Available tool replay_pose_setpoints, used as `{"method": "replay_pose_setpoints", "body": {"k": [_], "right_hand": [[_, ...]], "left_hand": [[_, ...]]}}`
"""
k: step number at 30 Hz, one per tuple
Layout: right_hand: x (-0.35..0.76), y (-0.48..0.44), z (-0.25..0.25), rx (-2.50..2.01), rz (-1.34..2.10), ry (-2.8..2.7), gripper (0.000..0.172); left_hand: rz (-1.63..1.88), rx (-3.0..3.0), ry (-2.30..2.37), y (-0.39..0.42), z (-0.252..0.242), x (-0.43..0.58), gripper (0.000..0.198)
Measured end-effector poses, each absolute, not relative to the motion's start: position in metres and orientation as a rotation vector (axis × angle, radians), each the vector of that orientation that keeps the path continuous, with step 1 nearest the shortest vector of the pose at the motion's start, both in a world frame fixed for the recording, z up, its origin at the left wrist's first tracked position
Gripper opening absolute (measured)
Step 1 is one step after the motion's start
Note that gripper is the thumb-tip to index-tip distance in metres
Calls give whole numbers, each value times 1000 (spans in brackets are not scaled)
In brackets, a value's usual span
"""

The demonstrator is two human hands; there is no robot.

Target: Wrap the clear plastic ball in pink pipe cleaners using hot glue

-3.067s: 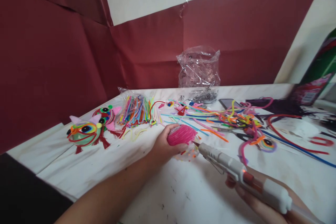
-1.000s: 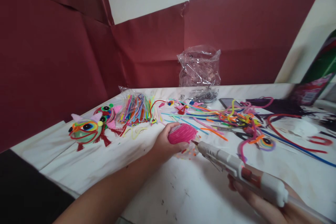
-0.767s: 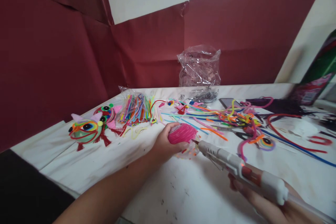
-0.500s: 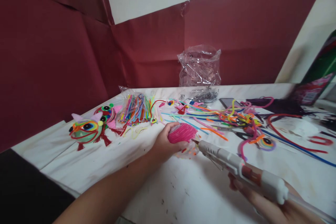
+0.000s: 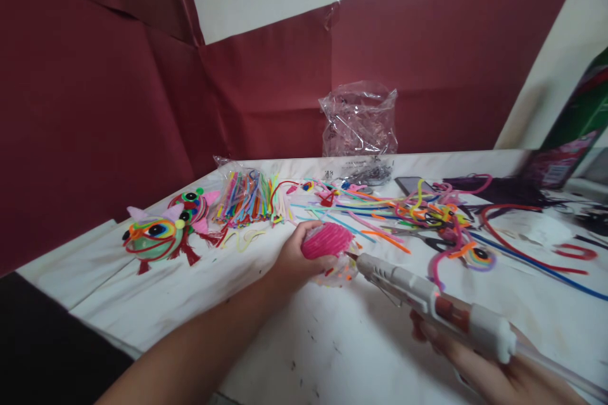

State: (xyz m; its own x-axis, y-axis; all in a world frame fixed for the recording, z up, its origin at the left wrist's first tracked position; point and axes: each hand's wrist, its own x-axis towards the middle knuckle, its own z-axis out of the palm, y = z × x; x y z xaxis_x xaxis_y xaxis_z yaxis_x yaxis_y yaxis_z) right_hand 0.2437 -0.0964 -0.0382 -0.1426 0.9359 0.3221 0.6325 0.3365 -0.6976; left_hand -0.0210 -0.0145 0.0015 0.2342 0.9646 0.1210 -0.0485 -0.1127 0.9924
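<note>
Where the left hand [image 5: 295, 256] curls its fingers around a pink-striped piece [image 5: 329, 240] at mid-table, a glue gun [image 5: 403, 285] points in from four o'clock; whether its tip touches, I cannot tell. The right hand [image 5: 475, 364] wraps its fingers around the gun. Outward on the table [image 5: 361, 354]: bundled pipe cleaners [image 5: 247, 202], ten o'clock; a tasselled green ornament [image 5: 154, 245], nine.

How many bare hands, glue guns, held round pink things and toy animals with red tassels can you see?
Bare left hand and bare right hand: 2
Grey plastic glue gun: 1
Round pink striped thing: 1
Round green tasselled toy animal and round red tasselled toy animal: 2
Total: 6
</note>
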Motion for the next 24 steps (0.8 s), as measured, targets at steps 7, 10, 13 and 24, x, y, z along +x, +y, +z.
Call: {"method": "replay_pose_setpoints", "body": {"k": [7, 10, 13, 24], "right_hand": [[251, -96, -46, -1416, 508, -1878, 38], [254, -94, -51, -1446, 463, -1855, 40], [250, -95, -44, -1417, 477, -1870, 38], [231, -102, -18, -1353, 459, -1904, 31]], "left_hand": [[1130, 1370, 947, -15, 3, -21, 65], [1135, 1374, 953, -16, 4, -21, 66], [1133, 1368, 964, -16, 5, -20, 66], [1131, 1382, 953, -13, 1, -20, 69]]}}
